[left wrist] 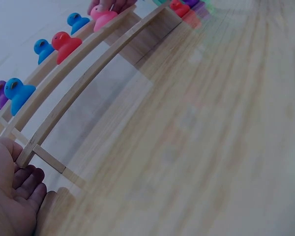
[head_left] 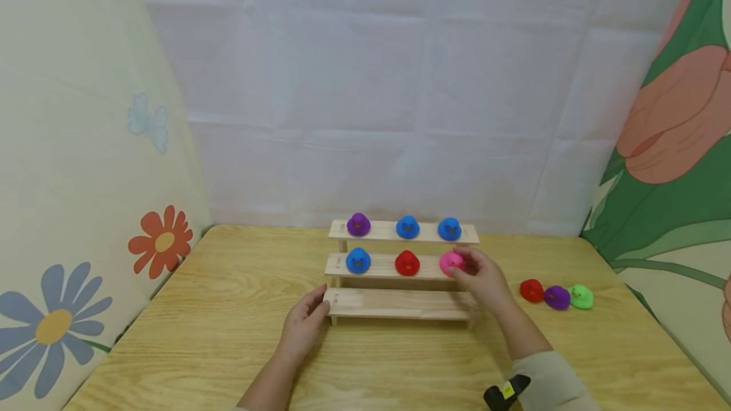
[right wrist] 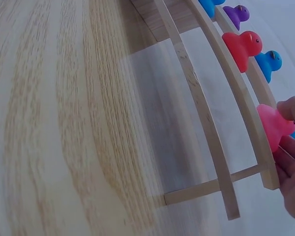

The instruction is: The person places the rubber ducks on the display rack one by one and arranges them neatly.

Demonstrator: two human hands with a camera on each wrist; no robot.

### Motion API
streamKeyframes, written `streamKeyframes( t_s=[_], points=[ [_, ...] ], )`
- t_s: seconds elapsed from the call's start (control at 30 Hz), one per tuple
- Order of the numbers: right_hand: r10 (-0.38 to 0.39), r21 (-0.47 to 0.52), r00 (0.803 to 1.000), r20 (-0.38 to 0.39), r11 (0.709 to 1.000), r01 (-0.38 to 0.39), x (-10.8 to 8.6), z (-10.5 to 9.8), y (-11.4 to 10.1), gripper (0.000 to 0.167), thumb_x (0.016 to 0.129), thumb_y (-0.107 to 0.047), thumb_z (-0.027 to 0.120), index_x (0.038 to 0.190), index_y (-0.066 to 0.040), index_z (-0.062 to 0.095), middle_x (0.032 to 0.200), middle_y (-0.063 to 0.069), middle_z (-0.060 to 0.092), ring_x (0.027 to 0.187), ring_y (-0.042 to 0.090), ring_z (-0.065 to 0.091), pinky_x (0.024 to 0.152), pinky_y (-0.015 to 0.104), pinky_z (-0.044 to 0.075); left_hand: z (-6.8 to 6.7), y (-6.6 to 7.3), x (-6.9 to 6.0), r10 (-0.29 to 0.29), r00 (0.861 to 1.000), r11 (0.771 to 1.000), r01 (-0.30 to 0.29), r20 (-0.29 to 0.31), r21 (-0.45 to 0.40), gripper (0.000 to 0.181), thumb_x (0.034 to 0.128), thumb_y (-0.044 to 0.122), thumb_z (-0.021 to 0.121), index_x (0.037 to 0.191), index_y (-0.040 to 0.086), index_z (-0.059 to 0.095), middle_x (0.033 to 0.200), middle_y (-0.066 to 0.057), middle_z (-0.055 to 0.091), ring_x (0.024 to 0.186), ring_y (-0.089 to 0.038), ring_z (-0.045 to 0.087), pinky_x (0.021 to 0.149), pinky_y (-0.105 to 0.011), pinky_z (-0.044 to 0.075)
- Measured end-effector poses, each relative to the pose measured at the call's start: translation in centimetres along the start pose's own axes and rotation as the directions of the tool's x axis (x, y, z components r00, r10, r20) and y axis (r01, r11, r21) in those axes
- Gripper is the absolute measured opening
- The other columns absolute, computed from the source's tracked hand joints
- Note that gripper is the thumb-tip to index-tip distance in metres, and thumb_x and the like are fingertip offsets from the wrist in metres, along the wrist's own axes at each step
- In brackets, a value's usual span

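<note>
A three-tier wooden rack (head_left: 400, 304) stands on the table. My left hand (head_left: 302, 325) grips the left end of its lowest tier, thumb at the board and fingers curled below in the left wrist view. At the right end of the middle tier, my right hand (head_left: 485, 281) pinches a pink rubber duck (head_left: 450, 263), which sits on the board. Beside it on that tier are a red duck (head_left: 407, 263) and a blue duck (head_left: 358, 261). The top tier carries a purple duck (head_left: 358, 225) and two blue ducks, one central (head_left: 408, 228), one right (head_left: 450, 229).
On the table (head_left: 217, 309), right of the rack, a red duck (head_left: 532, 291), a purple duck (head_left: 557, 297) and a green duck (head_left: 582, 297) lie close together. A white cloth (head_left: 354, 81) hangs behind; flower-patterned cloths flank the table.
</note>
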State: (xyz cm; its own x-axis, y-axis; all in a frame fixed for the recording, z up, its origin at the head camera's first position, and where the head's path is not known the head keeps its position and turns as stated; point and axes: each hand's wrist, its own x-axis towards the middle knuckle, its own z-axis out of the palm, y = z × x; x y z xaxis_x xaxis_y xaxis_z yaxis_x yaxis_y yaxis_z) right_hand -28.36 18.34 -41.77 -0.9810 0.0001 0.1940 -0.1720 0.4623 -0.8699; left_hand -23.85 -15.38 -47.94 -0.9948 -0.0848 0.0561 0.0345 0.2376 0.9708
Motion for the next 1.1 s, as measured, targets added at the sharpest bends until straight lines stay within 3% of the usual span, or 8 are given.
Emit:
streamKeyframes(
  t_s=[0.13,0.4,0.63,0.83,1.1],
  points=[
    [-0.008,-0.001,1.000,0.008,1.000,0.009,0.0,0.0,0.0,0.041,0.091,-0.008,0.067,0.131,-0.003,0.058,0.123,0.020,0.064,0.110,0.030,0.061,0.094,0.031,0.052,-0.1,0.1,0.0,-0.002,1.000,1.000,0.002,0.002,0.001,0.046,0.1008,0.013,0.050,0.144,-0.004,0.044,0.145,-0.025,0.049,0.135,-0.036,0.046,0.112,-0.047,0.040],
    [-0.004,0.008,1.000,0.011,1.000,0.004,-0.1,0.0,0.0,0.042,0.091,-0.011,0.068,0.132,-0.004,0.058,0.122,0.019,0.064,0.109,0.028,0.060,0.092,0.026,0.051,-0.1,-0.1,0.0,-0.006,1.000,1.000,0.006,0.008,-0.002,0.047,0.1013,0.015,0.050,0.144,-0.003,0.044,0.145,-0.024,0.048,0.135,-0.035,0.046,0.112,-0.046,0.041],
    [0.002,0.043,1.000,0.008,0.999,-0.002,-0.3,0.0,-0.2,0.046,0.091,-0.012,0.068,0.134,-0.004,0.055,0.128,0.020,0.061,0.116,0.032,0.059,0.101,0.039,0.051,-0.1,0.0,0.0,-0.011,1.000,1.000,0.011,0.011,-0.004,0.046,0.1015,0.015,0.050,0.144,-0.002,0.044,0.146,-0.023,0.048,0.136,-0.035,0.045,0.112,-0.045,0.041],
    [0.033,0.068,0.999,0.005,0.997,-0.034,-0.5,-0.4,0.1,0.049,0.091,-0.016,0.070,0.136,-0.007,0.055,0.137,0.017,0.058,0.125,0.034,0.056,0.109,0.044,0.046,-0.1,0.2,-0.2,-0.005,1.000,1.000,0.005,0.018,-0.006,0.047,0.1016,0.014,0.049,0.145,-0.003,0.043,0.146,-0.024,0.047,0.135,-0.035,0.046,0.111,-0.043,0.042],
    [0.046,0.038,0.999,-0.028,0.998,-0.045,-1.0,-1.6,0.6,0.052,0.090,-0.016,0.070,0.137,-0.002,0.053,0.144,0.023,0.051,0.137,0.039,0.044,0.116,0.049,0.034,-0.2,0.2,-0.1,-0.004,1.000,1.000,0.004,0.021,-0.007,0.047,0.1016,0.015,0.050,0.145,-0.003,0.043,0.146,-0.024,0.047,0.136,-0.034,0.045,0.110,-0.038,0.043]
  ],
)
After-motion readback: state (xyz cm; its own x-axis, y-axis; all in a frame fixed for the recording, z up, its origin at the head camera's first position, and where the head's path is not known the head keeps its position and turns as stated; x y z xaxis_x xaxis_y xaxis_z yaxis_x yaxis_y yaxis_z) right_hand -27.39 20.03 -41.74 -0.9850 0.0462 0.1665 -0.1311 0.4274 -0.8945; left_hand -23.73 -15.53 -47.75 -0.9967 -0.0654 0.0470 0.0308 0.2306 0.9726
